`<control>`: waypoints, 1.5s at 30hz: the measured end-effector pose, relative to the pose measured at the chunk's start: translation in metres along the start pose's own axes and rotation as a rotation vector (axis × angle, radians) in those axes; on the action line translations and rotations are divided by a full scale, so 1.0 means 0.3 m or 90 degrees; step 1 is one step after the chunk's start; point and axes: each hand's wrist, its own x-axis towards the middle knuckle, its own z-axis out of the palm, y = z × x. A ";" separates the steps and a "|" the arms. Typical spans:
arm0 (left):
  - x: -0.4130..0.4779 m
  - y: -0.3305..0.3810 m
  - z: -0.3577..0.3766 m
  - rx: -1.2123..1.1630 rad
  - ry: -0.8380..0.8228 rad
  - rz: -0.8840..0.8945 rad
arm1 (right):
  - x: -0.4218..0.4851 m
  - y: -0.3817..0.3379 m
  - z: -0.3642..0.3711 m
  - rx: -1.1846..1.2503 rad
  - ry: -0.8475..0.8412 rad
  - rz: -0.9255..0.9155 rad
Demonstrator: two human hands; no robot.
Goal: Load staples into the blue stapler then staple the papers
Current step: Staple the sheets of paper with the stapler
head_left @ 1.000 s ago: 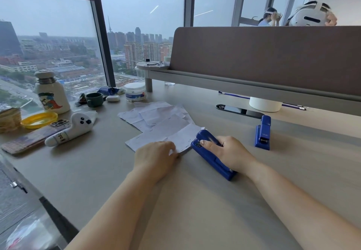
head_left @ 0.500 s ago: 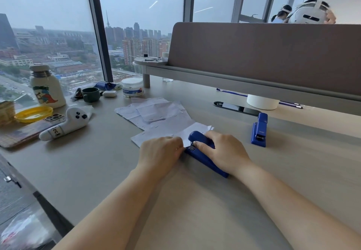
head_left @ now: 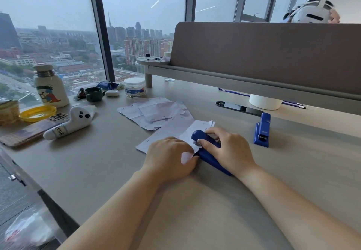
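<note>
- Left hand (head_left: 170, 157) pinches paper (head_left: 168, 130) corner; right hand (head_left: 229, 150) curled over stapler (head_left: 202, 136)
- Loose pinch could let paper slip out; staple may miss or sit crooked

Two blue staplers (head_left: 207, 148) (head_left: 262, 130), white papers (head_left: 156, 112) flecked with dark staple marks, a yellow lid (head_left: 37, 112) and a dark green mug (head_left: 93, 93) sit on the pale beige worktop (head_left: 195, 210).

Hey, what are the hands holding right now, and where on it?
The right hand grips the blue stapler across its top arm, behind the mouth. The left hand holds the paper by the edge fed into that mouth.
</note>
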 end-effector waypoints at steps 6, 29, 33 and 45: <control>-0.003 -0.019 0.001 -0.104 -0.053 0.007 | 0.000 0.014 -0.020 0.035 -0.048 -0.011; 0.013 -0.024 0.010 -0.126 -0.005 -0.036 | 0.003 0.052 -0.010 0.075 -0.151 0.023; 0.022 -0.010 0.030 -0.039 -0.024 0.038 | 0.005 0.059 -0.002 0.094 -0.151 0.036; 0.032 0.026 0.023 0.018 -0.037 0.031 | 0.009 0.054 0.013 0.056 -0.145 0.042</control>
